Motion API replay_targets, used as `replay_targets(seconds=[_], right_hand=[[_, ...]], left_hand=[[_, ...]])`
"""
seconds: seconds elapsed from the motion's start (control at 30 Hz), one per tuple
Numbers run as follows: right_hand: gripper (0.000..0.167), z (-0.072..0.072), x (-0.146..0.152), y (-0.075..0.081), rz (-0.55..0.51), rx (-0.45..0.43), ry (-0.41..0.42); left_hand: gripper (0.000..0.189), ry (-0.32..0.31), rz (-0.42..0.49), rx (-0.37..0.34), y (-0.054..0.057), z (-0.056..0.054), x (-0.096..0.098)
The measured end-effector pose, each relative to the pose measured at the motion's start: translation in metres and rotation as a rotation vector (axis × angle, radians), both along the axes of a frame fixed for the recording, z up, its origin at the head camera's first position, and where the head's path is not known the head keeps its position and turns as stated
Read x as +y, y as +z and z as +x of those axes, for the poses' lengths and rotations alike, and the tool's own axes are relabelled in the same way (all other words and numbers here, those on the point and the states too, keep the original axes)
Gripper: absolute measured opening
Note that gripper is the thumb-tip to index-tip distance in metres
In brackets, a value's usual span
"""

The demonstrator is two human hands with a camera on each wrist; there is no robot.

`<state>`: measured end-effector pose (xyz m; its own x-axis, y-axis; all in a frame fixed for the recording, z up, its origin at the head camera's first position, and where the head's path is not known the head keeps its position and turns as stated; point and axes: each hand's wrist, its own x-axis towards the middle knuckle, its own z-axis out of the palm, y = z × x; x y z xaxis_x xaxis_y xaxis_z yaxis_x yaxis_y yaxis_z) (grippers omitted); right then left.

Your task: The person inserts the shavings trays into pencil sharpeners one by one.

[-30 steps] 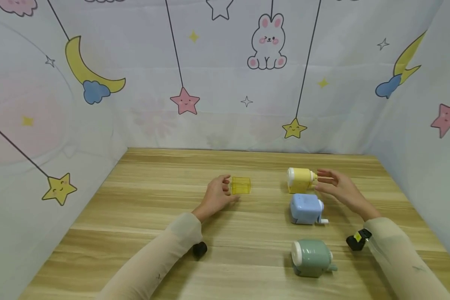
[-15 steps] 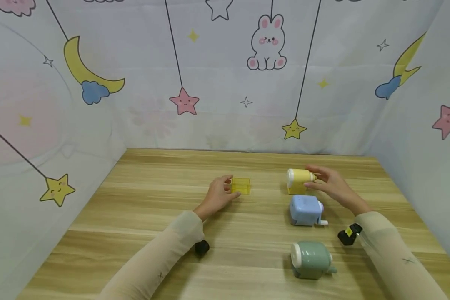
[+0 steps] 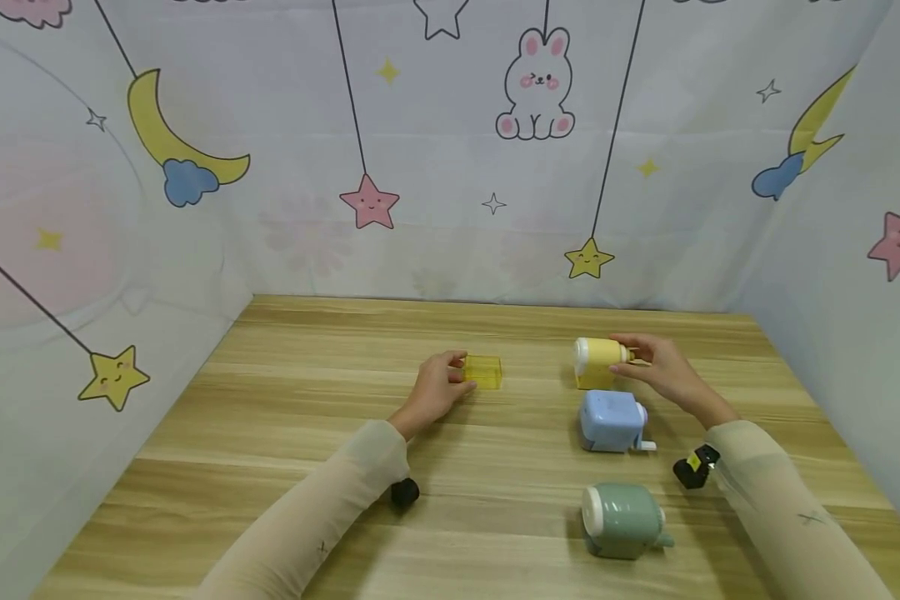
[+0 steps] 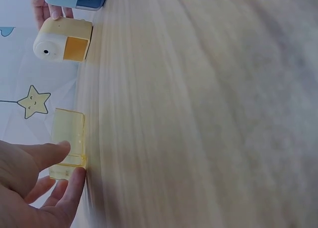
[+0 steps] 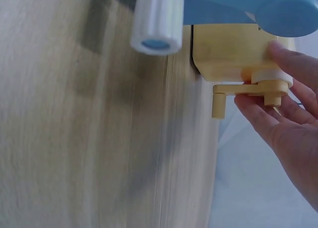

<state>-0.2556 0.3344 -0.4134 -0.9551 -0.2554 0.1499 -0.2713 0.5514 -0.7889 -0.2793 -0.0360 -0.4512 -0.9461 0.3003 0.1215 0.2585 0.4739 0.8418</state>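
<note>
My left hand [image 3: 431, 392] holds the left end of a clear yellow shavings tray [image 3: 486, 372] on the table, thumb on the near side and fingers behind. In the left wrist view, the thumb and fingertips meet the tray's near end. To the right, my right hand [image 3: 666, 368] grips the crank end of a yellow pencil sharpener [image 3: 594, 360], which stands upright. The right wrist view has the thumb on its body and the other fingers around the back, by the crank handle [image 5: 238, 89]. A darker yellow rectangle [image 4: 76, 48] marks the sharpener's lower side in the left wrist view.
Close in front of the yellow sharpener stands a blue pencil sharpener [image 3: 613, 419], its white crank knob pointing right. A green pencil sharpener [image 3: 624, 518] is nearer the front. Printed cloth walls [image 3: 435, 250] border the wooden table [image 3: 330, 350] at the back and sides.
My right hand has moved left from beside the yellow sharpener and taken hold of its crank end. My left thumb has closed in on the tray, which stays in place.
</note>
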Motion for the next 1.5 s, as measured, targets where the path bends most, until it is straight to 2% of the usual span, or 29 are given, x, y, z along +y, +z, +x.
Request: replay_targets(seconds=[0.27, 0.77, 1.0, 1.5], right_hand=[[0.055, -0.001, 0.001, 0.000, -0.014, -0.020, -0.009], [0.056, 0.000, 0.001, 0.001, -0.023, -0.032, -0.006], [0.056, 0.001, -0.001, 0.004, -0.035, -0.036, 0.003], [0.054, 0.001, 0.000, 0.004, -0.023, -0.025, -0.017]], left_hand=[[0.052, -0.001, 0.031, -0.013, 0.000, 0.000, 0.001], [0.049, 0.004, 0.022, 0.000, -0.001, -0.001, 0.003], [0.051, -0.001, 0.009, -0.033, 0.000, -0.001, 0.008], [0.049, -0.011, 0.021, -0.039, 0.001, -0.002, 0.020]])
